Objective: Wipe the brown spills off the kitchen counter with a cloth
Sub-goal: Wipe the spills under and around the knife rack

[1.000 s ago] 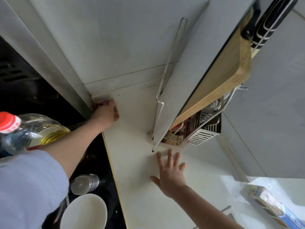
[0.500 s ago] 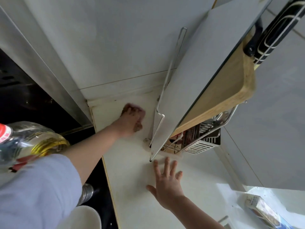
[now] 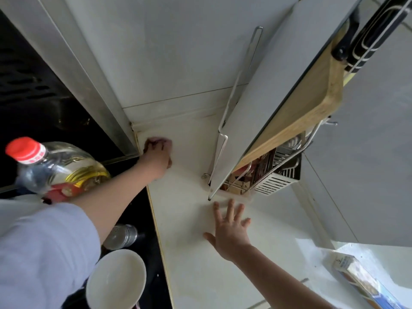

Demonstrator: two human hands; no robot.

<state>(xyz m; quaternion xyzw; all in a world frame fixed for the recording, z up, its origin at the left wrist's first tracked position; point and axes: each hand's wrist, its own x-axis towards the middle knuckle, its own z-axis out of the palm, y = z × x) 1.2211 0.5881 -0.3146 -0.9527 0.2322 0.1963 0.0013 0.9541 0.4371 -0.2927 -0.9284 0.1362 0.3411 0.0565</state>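
Two hands work: left hand (image 3: pixel 157 156) grips a brownish cloth (image 3: pixel 156 142) in the bench's (image 3: pixel 191 253) upper-left corner; right hand (image 3: pixel 231 233) lies flat, released. No spills visible elsewhere.

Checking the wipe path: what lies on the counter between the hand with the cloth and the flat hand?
In the head view, only bare counter lies between the left hand gripping the cloth and the right hand; the rack stands beside it.

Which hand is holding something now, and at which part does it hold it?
The left hand grips a bunched brown cloth, mostly hidden under the fingers, pressed on the counter. The right hand holds nothing; it rests flat.
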